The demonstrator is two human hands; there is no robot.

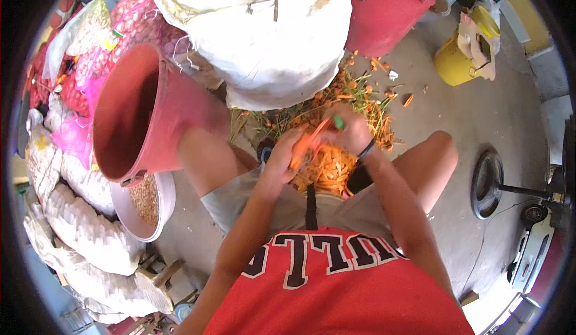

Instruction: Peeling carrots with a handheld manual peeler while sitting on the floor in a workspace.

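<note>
A carrot [300,149] lies in my left hand [284,152], its tip pointing down toward my lap. My right hand [353,130] is closed around a peeler [338,121] with a green part, held against or close by the carrot; motion blur hides the exact contact. Below both hands, between my thighs, is a heap of orange carrot peelings [330,166]. More peelings, carrot bits and green stalks [355,89] spread over the floor just beyond my hands, in front of a large white woven sack [279,42] with greenery in its mouth.
A red tub [189,96] lies tilted by my left knee, above a white basin [167,209] of beige kernels or beans. Another red tub [382,15] stands beyond the sack. Filled sacks [85,227] line the left. At right are a yellow bucket [452,62] and a round black base [487,184] with a pole.
</note>
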